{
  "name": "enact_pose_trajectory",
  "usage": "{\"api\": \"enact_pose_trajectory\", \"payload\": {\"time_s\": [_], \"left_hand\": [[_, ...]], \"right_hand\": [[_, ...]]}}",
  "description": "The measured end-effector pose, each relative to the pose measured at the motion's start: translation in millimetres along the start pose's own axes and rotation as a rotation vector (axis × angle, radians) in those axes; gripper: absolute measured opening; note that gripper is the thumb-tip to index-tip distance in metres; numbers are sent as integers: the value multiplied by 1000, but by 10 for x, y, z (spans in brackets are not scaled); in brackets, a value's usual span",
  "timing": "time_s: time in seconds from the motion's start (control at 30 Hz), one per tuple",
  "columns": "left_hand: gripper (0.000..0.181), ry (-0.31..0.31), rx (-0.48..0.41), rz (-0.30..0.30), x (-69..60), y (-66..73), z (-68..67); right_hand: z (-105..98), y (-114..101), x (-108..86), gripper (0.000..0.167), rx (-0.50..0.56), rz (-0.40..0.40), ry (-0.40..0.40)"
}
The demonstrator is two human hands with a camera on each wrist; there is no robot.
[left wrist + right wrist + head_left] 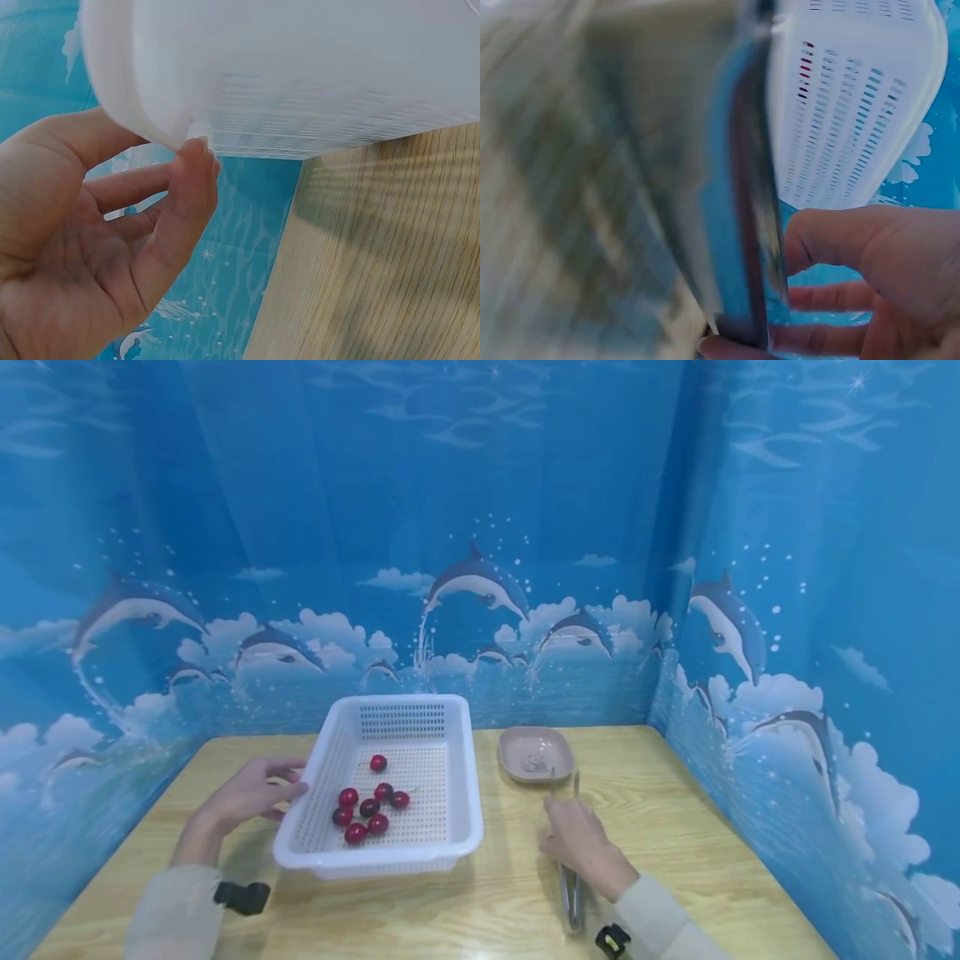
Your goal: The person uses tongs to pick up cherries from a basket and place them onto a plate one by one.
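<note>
A white plastic basket (474, 802) with slotted walls stands on the table, several dark red cherries (377, 824) clustered in its near left part. One cherry (378, 763) lies apart, farther back. My left hand (243, 795) pinches the basket's left rim, thumb at the top and fingers beneath, as the left wrist view shows. Metal tongs (574, 906) are in my right hand (581, 839), their tips pointing away toward a pinkish square bowl (504, 758). In the right wrist view the tongs (754, 202) look blurred, with thumb and fingers about them.
The wood-grain table (517, 893) ends at blue curtains (375, 510) printed with dolphins, at the back and both sides. Something pale or clear, hard to make out, shows at the bottom of the bowl. The bowl stands right of the basket, with a gap between them.
</note>
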State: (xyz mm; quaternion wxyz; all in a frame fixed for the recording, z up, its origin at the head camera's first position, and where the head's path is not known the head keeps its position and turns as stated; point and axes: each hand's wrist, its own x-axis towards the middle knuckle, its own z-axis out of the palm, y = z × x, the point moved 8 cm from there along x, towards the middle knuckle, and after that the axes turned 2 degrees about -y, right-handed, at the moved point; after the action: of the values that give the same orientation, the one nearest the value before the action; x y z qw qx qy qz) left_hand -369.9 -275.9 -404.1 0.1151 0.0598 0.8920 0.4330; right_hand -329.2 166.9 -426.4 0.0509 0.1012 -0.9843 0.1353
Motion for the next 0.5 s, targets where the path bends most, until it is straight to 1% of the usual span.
{"api": "enact_pose_trajectory", "payload": {"time_s": [0.1,0.23,0.37,0.5], "left_hand": [[63,1,3,-3,-1,5,-1],[62,1,4,-7,2,3,-2],[63,2,6,-11,6,-1,-3],[64,5,3,-10,4,1,2]], "right_hand": [[-64,-54,12,46,11,-53,-10],[-84,-114,50,51,11,-142,-72],[-72,-171,99,52,-70,-288,-130],[1,-170,138,49,-140,-407,-208]]}}
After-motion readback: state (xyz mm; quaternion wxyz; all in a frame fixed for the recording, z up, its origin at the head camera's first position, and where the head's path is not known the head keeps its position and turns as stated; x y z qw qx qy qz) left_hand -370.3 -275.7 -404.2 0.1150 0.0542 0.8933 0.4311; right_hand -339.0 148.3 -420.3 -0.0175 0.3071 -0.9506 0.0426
